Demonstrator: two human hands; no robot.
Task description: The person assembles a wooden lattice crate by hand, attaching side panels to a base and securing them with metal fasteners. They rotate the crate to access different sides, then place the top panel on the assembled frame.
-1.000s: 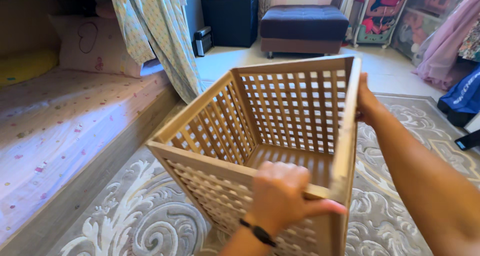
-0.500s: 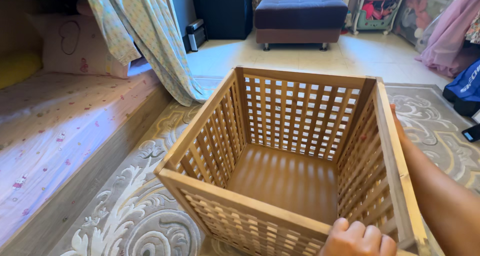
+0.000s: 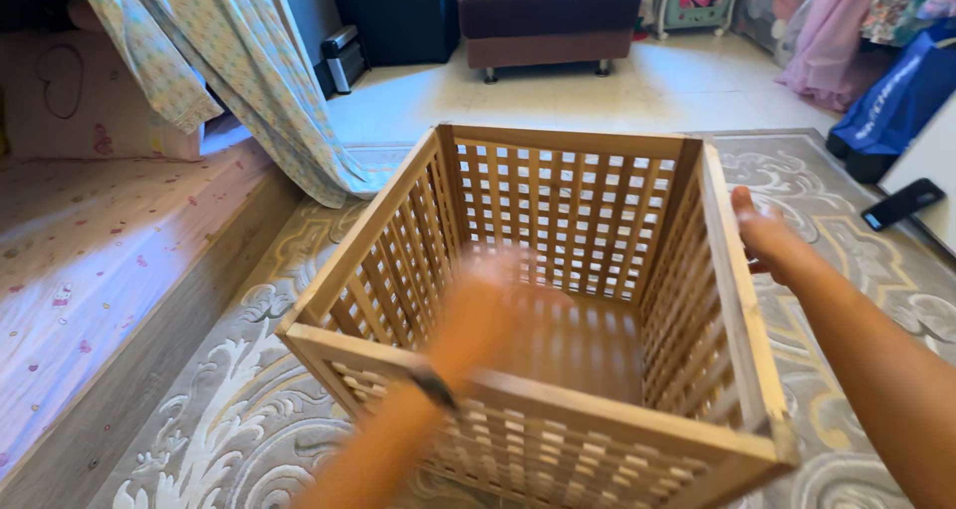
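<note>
Matt pale wooden lattice crate (image 3: 558, 270), seemingly unvarnished

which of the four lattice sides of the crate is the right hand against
The right-hand lattice side of the wooden crate: the right hand rests against its outside near the far corner. The other three sides have no hand outside them.

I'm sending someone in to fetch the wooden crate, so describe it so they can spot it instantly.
On the grey patterned rug beside the low bed stands the wooden crate. It is an open-topped, pale wood box with lattice sides, the only slatted thing there.
</note>
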